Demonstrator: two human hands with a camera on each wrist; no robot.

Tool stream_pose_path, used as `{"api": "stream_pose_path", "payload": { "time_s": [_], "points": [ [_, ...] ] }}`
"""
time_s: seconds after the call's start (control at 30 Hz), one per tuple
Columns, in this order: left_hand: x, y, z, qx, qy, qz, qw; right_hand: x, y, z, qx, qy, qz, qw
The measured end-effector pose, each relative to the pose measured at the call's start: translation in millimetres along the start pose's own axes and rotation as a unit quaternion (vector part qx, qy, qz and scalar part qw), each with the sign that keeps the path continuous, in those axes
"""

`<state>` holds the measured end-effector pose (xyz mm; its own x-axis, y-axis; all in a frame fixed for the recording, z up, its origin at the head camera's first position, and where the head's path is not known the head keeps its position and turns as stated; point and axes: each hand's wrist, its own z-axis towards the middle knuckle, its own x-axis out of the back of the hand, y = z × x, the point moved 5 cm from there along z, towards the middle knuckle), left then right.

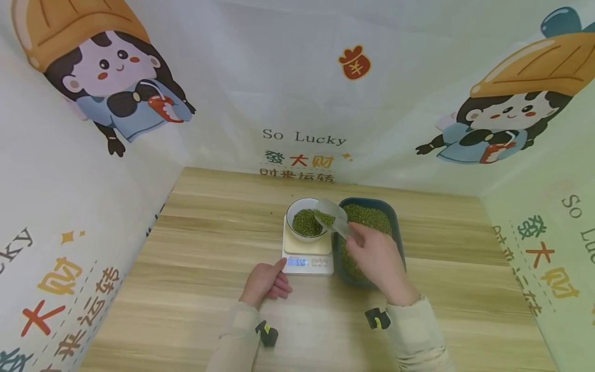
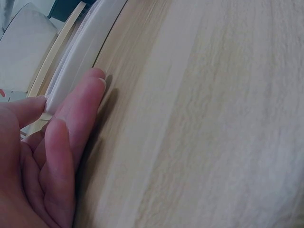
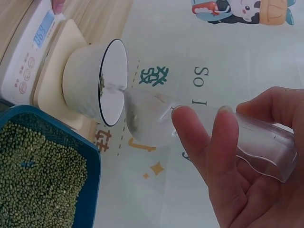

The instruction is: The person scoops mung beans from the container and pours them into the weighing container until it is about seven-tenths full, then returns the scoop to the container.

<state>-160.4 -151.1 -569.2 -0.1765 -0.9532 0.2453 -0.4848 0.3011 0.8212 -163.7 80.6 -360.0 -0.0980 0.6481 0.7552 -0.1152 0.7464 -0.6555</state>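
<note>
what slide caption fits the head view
Right hand holds a clear scoop of green beans over a white bowl; left hand touches the scale beneath.

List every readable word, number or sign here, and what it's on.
"So Lucky": white cloth backdrop with colourful cartoon print; repeated at the sides, partly cut off.
"發大财": same backdrop.
"时来运转": same backdrop; the central copy's lower edge is cut off.
"550", apparently: blue-lit rectangular display on the white scale with cream platform; decimal point unclear.
Too small or blurred: print around the scale's round buttons; sign on the backdrop's red pouch.
</note>
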Motion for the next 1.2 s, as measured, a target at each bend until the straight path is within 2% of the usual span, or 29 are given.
{"api": "stream_pose_path", "payload": {
  "time_s": [0.7,1.2],
  "points": [
    [0.6,-1.3,0.2,0.011,0.008,-0.008,0.9999,-2.9,-1.3,0.6,0.002,0.001,-0.019,0.9998],
    [-0.9,2.6,-0.6,0.005,0.005,-0.005,1.0000,-3.0,-1.7,0.1,0.003,0.012,-0.022,0.9997]
  ]
}}
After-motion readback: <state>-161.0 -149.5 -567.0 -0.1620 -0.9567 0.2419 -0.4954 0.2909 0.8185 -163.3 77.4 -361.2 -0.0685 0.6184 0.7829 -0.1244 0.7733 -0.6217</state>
